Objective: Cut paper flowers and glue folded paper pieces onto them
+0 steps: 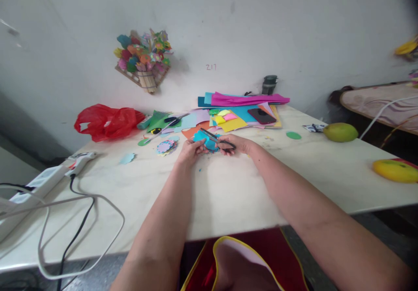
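A piece of blue paper (pixel 200 136) with a scalloped edge is pinched in my left hand (pixel 191 152), just above the table. My right hand (pixel 233 145) is closed round the handles of a pair of dark scissors (pixel 211 137), whose blades point up and left across the blue paper. Small blue scraps (pixel 200 169) lie on the table under my hands. To the left of them sits a small stack of scalloped paper flowers (pixel 166 146), and farther left a single pale blue scalloped piece (pixel 127 158).
Coloured paper sheets (pixel 235 123) spread along the back, with a phone (pixel 261 116) on them. A second pair of scissors (pixel 173 120) and a red plastic bag (pixel 106 121) are at the back left. A power strip (pixel 48 182) with cables is at left; mangoes (pixel 341 132) are at right.
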`<state>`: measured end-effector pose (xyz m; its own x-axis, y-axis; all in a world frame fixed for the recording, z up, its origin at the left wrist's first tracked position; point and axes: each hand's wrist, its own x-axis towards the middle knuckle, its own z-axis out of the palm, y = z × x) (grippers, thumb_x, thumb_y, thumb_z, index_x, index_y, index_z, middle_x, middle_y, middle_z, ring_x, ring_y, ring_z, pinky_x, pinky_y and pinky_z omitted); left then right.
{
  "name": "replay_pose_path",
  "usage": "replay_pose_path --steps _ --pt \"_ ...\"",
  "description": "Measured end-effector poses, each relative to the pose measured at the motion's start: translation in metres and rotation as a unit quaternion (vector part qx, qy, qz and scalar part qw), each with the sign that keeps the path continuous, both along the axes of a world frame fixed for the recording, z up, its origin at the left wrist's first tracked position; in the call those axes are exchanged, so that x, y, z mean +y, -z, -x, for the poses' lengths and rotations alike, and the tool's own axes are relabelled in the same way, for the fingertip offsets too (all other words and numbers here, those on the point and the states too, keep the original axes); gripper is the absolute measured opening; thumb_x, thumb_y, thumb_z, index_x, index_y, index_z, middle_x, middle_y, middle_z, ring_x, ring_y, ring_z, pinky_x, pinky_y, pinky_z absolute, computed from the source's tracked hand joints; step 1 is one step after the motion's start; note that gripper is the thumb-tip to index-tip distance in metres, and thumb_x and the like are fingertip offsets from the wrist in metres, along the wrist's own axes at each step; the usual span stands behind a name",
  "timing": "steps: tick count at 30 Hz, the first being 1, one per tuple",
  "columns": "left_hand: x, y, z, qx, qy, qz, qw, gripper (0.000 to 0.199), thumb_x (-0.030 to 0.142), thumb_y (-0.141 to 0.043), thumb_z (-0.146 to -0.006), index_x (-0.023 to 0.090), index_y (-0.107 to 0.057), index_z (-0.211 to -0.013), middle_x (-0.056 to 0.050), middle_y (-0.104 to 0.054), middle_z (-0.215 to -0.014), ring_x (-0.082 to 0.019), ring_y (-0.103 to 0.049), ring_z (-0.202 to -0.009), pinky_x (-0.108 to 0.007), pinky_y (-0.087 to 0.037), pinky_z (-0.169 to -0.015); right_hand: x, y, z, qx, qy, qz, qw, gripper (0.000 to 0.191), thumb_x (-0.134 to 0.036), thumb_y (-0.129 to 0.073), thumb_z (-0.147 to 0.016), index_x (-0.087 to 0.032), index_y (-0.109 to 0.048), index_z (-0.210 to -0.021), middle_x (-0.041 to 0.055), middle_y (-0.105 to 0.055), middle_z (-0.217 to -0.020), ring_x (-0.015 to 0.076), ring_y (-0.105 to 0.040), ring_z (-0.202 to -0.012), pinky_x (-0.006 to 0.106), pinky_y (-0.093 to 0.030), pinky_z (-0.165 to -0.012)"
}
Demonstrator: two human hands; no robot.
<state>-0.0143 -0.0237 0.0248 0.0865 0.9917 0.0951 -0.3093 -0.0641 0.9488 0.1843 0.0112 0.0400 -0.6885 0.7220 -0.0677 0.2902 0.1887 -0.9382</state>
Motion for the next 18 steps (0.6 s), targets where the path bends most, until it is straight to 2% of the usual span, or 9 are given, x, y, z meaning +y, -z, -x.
replay_pose_path --steps 18 --pt "0.0041 0.0043 0.003 0.006 0.0 -0.011 1.0 0.036 0.03 -0.08 -0.055 0.014 -0.049 -0.048 0.006 -0.041 -0.041 -0.003 -0.038 -0.038 -0.024 -0.052 -0.053 -0.0005 0.0002 0.0003 0.001 0.005 0.002 1.0 0.02 -0.033 -0.063 -0.075 -0.015 -0.055 -0.08 -0.0045 -0.056 -0.048 0.0052 -0.043 -0.033 0.016 -0.025 -0.03"
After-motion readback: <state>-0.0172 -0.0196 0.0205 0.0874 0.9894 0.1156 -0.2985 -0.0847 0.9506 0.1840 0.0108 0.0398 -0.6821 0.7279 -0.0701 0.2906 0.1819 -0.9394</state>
